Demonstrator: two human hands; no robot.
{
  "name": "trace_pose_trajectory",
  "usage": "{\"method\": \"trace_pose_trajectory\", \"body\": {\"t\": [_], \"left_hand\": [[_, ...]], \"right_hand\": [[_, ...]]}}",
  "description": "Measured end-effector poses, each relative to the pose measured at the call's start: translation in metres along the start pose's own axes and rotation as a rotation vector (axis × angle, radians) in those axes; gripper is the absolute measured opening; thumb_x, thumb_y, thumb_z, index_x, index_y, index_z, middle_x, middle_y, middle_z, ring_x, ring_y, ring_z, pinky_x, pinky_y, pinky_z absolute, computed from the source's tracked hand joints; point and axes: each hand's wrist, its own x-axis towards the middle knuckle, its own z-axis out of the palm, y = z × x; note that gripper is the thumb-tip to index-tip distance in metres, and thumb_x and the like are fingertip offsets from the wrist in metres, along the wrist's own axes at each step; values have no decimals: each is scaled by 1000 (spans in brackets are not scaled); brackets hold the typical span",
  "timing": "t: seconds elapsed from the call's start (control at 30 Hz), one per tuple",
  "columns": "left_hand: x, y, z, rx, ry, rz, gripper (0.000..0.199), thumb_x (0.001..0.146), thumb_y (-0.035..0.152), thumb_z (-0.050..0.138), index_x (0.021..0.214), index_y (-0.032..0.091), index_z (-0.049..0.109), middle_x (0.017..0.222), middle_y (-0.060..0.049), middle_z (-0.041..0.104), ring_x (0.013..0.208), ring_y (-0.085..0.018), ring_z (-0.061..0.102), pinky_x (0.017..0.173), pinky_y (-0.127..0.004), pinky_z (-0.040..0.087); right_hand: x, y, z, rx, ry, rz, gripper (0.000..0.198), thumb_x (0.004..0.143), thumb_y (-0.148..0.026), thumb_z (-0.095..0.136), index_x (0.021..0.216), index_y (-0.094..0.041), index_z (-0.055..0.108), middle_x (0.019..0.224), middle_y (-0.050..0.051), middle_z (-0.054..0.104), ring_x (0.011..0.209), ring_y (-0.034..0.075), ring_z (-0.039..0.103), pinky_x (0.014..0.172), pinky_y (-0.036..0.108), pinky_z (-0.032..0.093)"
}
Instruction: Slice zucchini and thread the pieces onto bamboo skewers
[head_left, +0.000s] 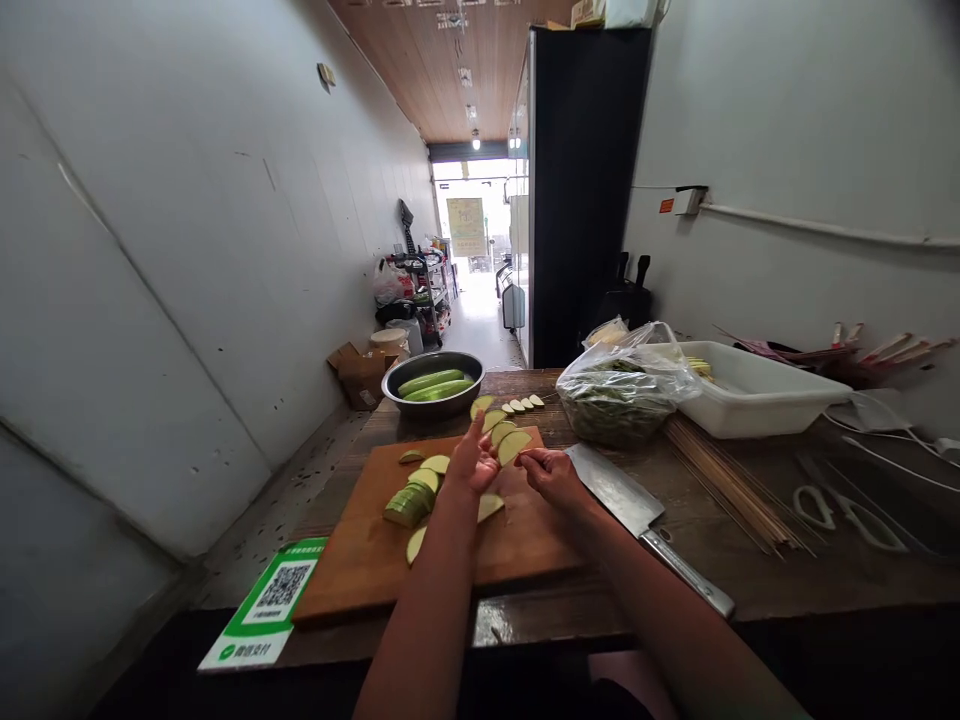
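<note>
My left hand (474, 462), fingers closed, holds a row of pale green-rimmed zucchini slices (513, 445) above the cutting board (360, 540). My right hand (551, 475) pinches close to the nearest slice, at the end of what looks like a thin skewer, mostly hidden by fingers and slices. Left of my hands, a sliced zucchini section (409, 505) and several loose slices (424, 480) lie on the board. A cleaver (615, 490) rests flat to the right, its handle towards me. Beyond the board lies a row of small slices (523, 404).
A metal bowl (433, 402) with whole zucchini stands behind the board. To the right are a plastic bag of greens (619, 400), a white tub (772, 400), a bundle of skewers (735, 485) and scissors (855, 515). A QR-code card (262, 605) lies front left.
</note>
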Motion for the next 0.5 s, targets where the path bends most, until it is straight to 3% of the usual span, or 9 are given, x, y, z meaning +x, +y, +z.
{"method": "trace_pose_trajectory", "body": {"t": [0.1, 0.5], "left_hand": [[2, -9, 1, 70, -71, -75, 15, 84, 24, 52, 83, 11, 59, 76, -8, 61, 69, -17, 61, 65, -30, 51], [10, -14, -1, 9, -13, 81, 10, 81, 18, 55, 82, 9, 60, 67, -6, 62, 63, -15, 61, 62, -26, 51]], "right_hand": [[2, -1, -2, 2, 6, -28, 27, 80, -34, 45, 73, -15, 64, 43, -5, 40, 40, 8, 34, 42, 20, 27], [-2, -10, 9, -173, 55, -59, 25, 81, -28, 45, 72, -19, 67, 51, -1, 53, 51, 12, 48, 49, 21, 32]]}}
